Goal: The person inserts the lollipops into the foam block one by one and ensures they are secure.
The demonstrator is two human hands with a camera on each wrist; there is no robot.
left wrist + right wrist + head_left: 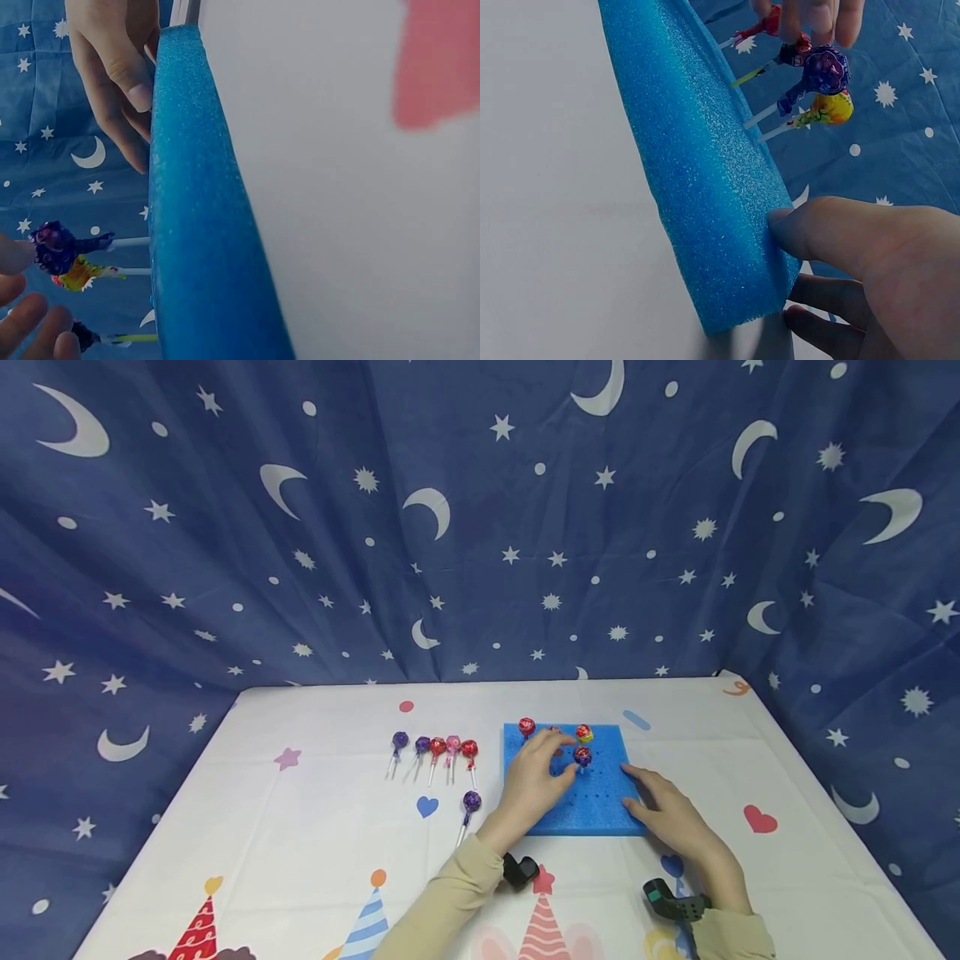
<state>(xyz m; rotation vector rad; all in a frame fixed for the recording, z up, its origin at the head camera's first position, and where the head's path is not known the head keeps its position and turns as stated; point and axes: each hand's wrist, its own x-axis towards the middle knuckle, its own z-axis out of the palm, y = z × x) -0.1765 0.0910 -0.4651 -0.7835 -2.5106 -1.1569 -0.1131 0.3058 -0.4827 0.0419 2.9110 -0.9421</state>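
Note:
A blue foam board (592, 814) with small holes lies on the table. My left hand (531, 781) reaches over it, thumb and fingers spread around a purple-wrapped lollipop (582, 757) whose stick stands in the foam. In the left wrist view a fingertip touches that lollipop (54, 247); the other fingers are apart from it. Behind it stand a red-and-yellow lollipop (584, 732) and a red one (527, 727); another is mostly hidden by the left hand. My right hand (671, 814) rests its thumb and fingertips against the board's right edge, fingers extended.
Left of the board lies a row of loose lollipops, among them a purple one (400, 740), a pink one (452, 743) and a red one (469, 748). Nearer the left forearm lies another purple lollipop (471, 802). A starry blue curtain (480, 527) hangs behind the white printed tablecloth (315, 827).

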